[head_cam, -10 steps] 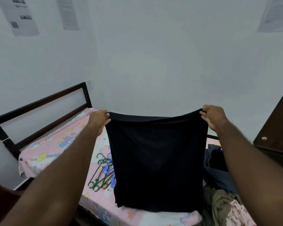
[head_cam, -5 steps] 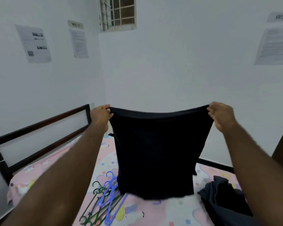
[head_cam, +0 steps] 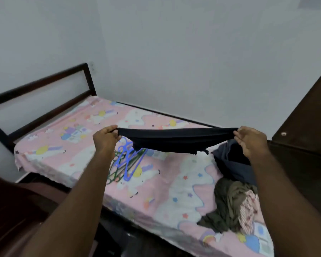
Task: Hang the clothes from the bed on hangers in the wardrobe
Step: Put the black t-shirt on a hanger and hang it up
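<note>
A black garment is stretched almost flat in the air above the bed. My left hand pinches its left corner and my right hand pinches its right corner. Under the garment a pile of blue and green hangers lies on the pink patterned sheet. More clothes lie at the right end of the bed: a dark blue garment, an olive garment and a pink patterned piece. A dark brown wardrobe stands at the right edge.
A dark bed headboard stands at the left against the white wall. A dark brown piece of furniture fills the lower left corner beside the bed's near edge.
The black garment hung down upright from both hands; now it is swung out nearly flat and lowered over the bed. The view has tipped down toward the mattress.
</note>
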{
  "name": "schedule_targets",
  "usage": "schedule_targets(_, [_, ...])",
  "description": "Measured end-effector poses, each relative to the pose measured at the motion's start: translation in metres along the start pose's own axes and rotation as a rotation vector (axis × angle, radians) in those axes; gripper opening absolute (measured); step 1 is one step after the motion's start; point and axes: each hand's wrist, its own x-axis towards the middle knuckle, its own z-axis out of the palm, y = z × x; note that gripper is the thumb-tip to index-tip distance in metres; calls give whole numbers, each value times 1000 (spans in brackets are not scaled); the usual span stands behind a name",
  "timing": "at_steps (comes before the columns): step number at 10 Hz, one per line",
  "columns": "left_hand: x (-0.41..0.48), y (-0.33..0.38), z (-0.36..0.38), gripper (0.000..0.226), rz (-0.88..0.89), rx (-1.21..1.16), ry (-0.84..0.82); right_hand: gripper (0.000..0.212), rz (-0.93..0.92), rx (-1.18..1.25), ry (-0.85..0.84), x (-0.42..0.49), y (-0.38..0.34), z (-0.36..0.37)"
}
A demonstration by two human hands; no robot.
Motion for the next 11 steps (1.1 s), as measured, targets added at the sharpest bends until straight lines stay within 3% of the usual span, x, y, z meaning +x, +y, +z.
schedule_targets(3, [-6,-116,-44,17,-297,173,-26,38,259,-172,32,-3,109,-4])
schedule_targets(7, [59,-192,-6,26,-504,253,102,27,454,-370,-12,118,204,18])
schedule_targets(8, [72,-211,14,33,-537,401,0,14,630,-305,-153,162,243,22])
schedule_targets(9, [85,-236,41,24,-577,546,-44,64,773,-256,-325,188,269,35])
schedule_targets(10, [91,-253,69,14,-582,645,-87,32,716,-526,-361,218,305,64])
schedule_targets(11, [98,-269,91,13,-613,698,-128,24,555,-982,-487,248,341,100])
